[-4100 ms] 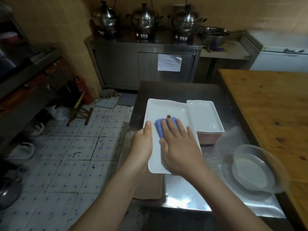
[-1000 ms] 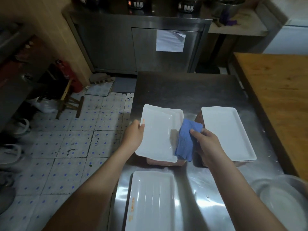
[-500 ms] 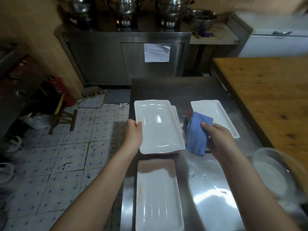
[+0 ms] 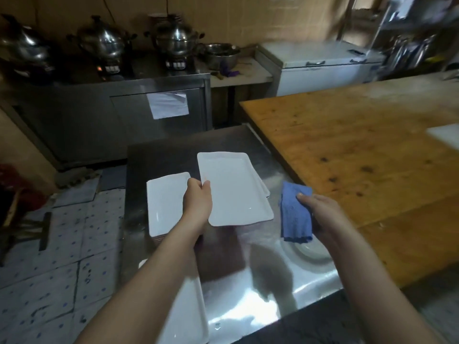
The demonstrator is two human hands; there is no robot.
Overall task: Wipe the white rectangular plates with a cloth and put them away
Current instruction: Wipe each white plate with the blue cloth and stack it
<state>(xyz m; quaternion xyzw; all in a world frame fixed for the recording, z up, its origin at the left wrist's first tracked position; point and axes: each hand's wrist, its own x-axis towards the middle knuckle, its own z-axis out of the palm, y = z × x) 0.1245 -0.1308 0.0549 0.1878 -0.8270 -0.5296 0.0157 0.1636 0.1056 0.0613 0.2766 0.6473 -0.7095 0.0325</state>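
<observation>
Steel table (image 4: pixel 260 301) in dim kitchen, wooden table (image 4: pixel 360 157) on its R. L hand (image 4: pixel 198 202) grips white plate (image 4: pixel 236 189) by its left edge, thumb on top, over table's middle. R hand (image 4: pixel 320 212) clutches blue cloth (image 4: pixel 295 214) just R of plate, apart from it. Plate stack (image 4: pixel 166 202) sits beside it on L; another plate (image 4: pixel 193 324) lies at near edge.

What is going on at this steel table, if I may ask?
A person is partway through wiping white rectangular plates. The left hand grips a plate by its long edge over the steel table, while the right hand holds the blue cloth off to the side, clear of that plate. A stack of plates sits to the left, and a single plate lies at the table's near edge.
</observation>
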